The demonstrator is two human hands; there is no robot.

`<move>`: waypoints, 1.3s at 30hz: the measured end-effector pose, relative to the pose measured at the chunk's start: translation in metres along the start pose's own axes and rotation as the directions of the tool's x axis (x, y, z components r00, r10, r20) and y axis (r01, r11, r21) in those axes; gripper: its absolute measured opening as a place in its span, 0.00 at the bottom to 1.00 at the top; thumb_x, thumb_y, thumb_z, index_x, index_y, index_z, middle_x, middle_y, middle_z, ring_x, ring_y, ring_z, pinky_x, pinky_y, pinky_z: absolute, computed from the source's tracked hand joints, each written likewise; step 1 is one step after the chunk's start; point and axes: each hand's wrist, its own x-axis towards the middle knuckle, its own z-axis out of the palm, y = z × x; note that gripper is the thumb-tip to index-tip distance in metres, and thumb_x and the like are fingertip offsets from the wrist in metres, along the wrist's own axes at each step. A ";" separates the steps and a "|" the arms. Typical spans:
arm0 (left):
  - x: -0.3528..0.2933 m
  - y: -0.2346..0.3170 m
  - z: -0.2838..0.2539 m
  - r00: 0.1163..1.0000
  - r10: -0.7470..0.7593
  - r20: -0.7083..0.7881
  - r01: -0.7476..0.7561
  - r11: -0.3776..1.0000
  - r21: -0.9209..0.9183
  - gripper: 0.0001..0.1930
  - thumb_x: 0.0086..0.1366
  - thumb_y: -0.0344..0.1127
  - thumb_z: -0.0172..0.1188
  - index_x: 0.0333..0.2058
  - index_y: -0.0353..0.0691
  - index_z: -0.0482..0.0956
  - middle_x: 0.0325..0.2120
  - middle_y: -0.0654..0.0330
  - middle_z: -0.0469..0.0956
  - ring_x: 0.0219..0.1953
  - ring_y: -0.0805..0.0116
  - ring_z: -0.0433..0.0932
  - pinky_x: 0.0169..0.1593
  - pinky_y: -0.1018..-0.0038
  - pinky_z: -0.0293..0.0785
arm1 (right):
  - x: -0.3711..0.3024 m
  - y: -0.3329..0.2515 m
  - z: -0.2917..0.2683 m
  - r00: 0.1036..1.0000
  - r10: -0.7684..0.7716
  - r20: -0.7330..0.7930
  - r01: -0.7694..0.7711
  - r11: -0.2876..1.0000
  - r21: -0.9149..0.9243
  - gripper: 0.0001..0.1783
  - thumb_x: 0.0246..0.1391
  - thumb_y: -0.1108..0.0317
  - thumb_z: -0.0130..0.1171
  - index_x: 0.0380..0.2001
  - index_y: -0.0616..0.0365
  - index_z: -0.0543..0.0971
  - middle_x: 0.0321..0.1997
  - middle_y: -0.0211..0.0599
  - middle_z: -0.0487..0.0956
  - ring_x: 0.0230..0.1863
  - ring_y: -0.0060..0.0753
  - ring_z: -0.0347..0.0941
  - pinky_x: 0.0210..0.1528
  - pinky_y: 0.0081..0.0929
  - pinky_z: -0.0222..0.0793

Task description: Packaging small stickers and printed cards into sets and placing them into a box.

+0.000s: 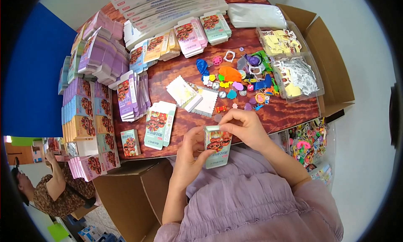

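A small mint-green card box point(217, 160) with a colourful cartoon print stands nearly upright at the table's near edge, in front of my lap. My left hand point(189, 156) is closed around its left side, thumb across the front. At the box's top end my right hand point(243, 125) pinches the edge or flap with thumb and fingertips; exactly what lies between them is too small to tell. Left of my hands lie flat mint-green cartons point(158, 126) and a small finished-looking green box point(130, 142). Beyond them rest scallop-edged cards point(205, 101).
Small coloured trinkets point(233, 84) are spread at the middle right. Clear trays point(299, 78) of paper pieces stand beyond. Carton stacks point(103, 57) and filled display boxes point(86, 112) line the left. An open cardboard box point(126, 196) sits below. Another person point(54, 187) is at far left.
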 end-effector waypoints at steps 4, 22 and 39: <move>-0.001 0.001 -0.002 0.999 -0.048 0.020 0.048 0.998 -0.036 0.37 0.59 0.14 0.60 0.65 0.40 0.56 0.45 0.53 0.75 0.42 0.69 0.81 0.42 0.77 0.77 | 0.000 -0.004 -0.001 0.999 0.042 0.002 -0.042 0.996 -0.084 0.03 0.57 0.76 0.62 0.32 0.66 0.80 0.32 0.31 0.80 0.37 0.17 0.75 0.39 0.20 0.71; 0.008 -0.024 -0.030 0.999 0.038 -0.033 -0.048 0.902 -0.430 0.39 0.64 0.19 0.56 0.71 0.41 0.48 0.60 0.49 0.67 0.57 0.62 0.73 0.56 0.68 0.73 | 0.018 0.024 -0.005 0.953 0.288 0.089 -0.298 0.855 0.424 0.11 0.62 0.70 0.58 0.46 0.60 0.75 0.42 0.40 0.81 0.38 0.33 0.81 0.38 0.31 0.81; 0.018 -0.033 -0.043 0.903 0.093 -0.420 0.061 0.939 0.338 0.44 0.49 0.29 0.75 0.63 0.30 0.61 0.52 0.48 0.70 0.55 0.57 0.73 0.56 0.66 0.71 | 0.196 0.049 0.065 0.938 -0.267 0.223 0.275 0.179 -0.945 0.20 0.40 0.68 0.69 0.39 0.60 0.77 0.44 0.48 0.76 0.52 0.51 0.70 0.49 0.48 0.69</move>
